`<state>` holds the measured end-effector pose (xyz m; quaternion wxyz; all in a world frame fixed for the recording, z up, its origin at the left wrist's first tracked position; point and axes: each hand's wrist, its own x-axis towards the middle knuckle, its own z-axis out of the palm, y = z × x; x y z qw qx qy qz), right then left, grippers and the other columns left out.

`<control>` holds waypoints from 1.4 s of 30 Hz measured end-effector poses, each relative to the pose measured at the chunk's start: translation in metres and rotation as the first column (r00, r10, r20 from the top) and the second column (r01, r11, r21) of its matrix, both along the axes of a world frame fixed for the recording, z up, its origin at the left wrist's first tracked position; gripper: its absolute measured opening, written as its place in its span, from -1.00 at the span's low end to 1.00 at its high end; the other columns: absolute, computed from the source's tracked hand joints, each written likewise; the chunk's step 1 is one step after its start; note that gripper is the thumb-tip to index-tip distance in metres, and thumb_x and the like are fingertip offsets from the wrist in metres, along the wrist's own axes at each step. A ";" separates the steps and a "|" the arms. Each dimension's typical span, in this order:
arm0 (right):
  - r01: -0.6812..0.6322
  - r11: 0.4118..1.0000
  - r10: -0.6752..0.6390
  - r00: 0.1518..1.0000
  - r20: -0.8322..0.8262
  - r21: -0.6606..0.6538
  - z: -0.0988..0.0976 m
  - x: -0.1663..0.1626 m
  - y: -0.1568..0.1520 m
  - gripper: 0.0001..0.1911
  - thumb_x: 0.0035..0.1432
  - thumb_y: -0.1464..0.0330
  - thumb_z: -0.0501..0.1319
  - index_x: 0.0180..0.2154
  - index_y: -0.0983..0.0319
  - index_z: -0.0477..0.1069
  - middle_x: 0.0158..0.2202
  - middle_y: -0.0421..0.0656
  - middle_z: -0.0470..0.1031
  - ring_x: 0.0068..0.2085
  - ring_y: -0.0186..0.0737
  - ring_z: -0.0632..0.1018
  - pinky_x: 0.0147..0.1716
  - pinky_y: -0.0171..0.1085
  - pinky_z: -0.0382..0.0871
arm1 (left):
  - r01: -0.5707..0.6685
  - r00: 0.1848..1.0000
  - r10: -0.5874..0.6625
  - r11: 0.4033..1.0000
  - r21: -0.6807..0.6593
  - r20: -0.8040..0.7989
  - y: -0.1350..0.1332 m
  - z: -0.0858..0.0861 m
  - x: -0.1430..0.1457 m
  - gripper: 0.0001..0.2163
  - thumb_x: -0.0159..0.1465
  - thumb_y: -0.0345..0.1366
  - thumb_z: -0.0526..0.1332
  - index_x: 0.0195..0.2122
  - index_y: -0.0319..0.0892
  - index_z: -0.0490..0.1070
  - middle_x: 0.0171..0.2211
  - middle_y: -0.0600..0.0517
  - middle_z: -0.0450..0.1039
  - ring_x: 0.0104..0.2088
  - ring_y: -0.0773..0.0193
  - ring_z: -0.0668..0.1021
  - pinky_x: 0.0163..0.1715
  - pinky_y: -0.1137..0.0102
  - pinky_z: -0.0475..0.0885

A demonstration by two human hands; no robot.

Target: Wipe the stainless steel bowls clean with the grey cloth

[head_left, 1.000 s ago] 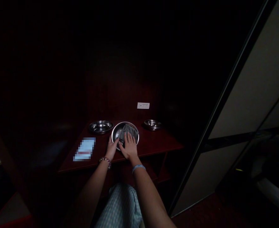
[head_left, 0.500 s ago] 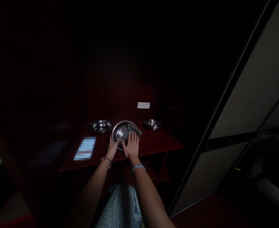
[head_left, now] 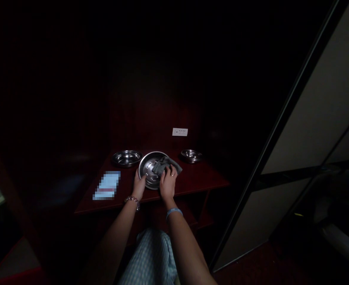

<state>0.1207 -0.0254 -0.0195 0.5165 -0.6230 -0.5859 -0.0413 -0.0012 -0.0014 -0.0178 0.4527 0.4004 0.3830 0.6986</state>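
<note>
The left hand grasps a stainless steel bowl by the near left part of its rim, the thumb inside and the other fingers behind the wall. The right hand has its fingers bent over a grey cloth, gripping it at the bowl's right side; the cloth lies partly inside the bowl and spreads over the right rim. The bowl is tilted with its opening toward the person, above the middle of the dark red table; whether its base touches the tabletop cannot be told.

At the far left of the table sits a shallow steel dish, and at the far right some smaller steel bowls, apparently nested. A pixelated pale blue item lies near the left edge. A white socket plate is on the far wall.
</note>
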 end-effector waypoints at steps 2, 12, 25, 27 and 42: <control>0.024 1.000 -0.023 0.997 -0.076 0.017 0.002 0.001 -0.001 -0.49 0.44 0.27 -0.11 0.24 0.36 0.31 0.30 0.20 0.28 0.34 0.05 0.26 0.32 0.04 0.21 | 0.009 1.000 -0.009 1.000 0.001 0.013 -0.001 0.001 0.000 -0.54 0.17 -0.47 0.22 0.14 -0.17 0.42 0.13 -0.13 0.52 0.24 0.06 0.49 0.35 0.15 0.26; 0.142 0.985 -0.154 0.978 -0.137 -0.094 0.010 -0.001 -0.007 -0.25 0.41 0.08 -0.06 0.42 0.45 0.01 0.41 0.28 0.11 0.38 0.18 0.23 0.31 0.05 0.20 | 0.044 0.998 -0.042 0.998 -0.043 0.047 -0.001 0.005 0.000 -0.56 0.13 -0.50 0.26 0.06 -0.16 0.48 0.12 -0.12 0.54 0.22 0.05 0.52 0.35 0.13 0.25; 0.055 0.972 -0.117 0.956 -0.270 -0.228 0.006 0.004 0.000 -0.44 0.31 0.29 0.00 0.25 0.44 0.26 0.12 0.27 0.53 0.07 0.20 0.60 0.03 -0.02 0.43 | 0.082 0.982 -0.068 0.994 -0.077 0.176 0.004 -0.001 -0.005 -0.66 0.22 -0.30 0.30 0.04 -0.15 0.49 0.13 -0.11 0.56 0.18 0.12 0.55 0.29 0.18 0.33; 0.048 0.960 -0.134 0.944 -0.302 -0.277 0.009 0.007 -0.001 -0.44 0.30 0.23 0.06 0.22 0.39 0.32 0.01 0.23 0.60 -0.02 0.21 0.64 -0.04 -0.02 0.46 | 0.078 0.981 -0.064 0.994 -0.074 0.186 0.003 -0.001 -0.005 -0.64 0.24 -0.27 0.29 0.08 -0.13 0.47 0.15 -0.10 0.54 0.20 0.13 0.54 0.28 0.20 0.35; -0.024 0.975 -0.089 0.866 -0.492 -0.219 0.011 0.016 0.006 -0.31 0.21 0.12 0.17 0.30 0.25 0.22 0.18 0.07 0.52 0.10 0.02 0.58 0.00 -0.18 0.40 | 0.059 0.969 -0.013 0.982 -0.179 0.247 -0.001 0.006 -0.002 -0.74 0.32 -0.33 0.23 0.03 -0.17 0.49 0.09 -0.11 0.59 0.20 0.14 0.54 0.27 0.21 0.37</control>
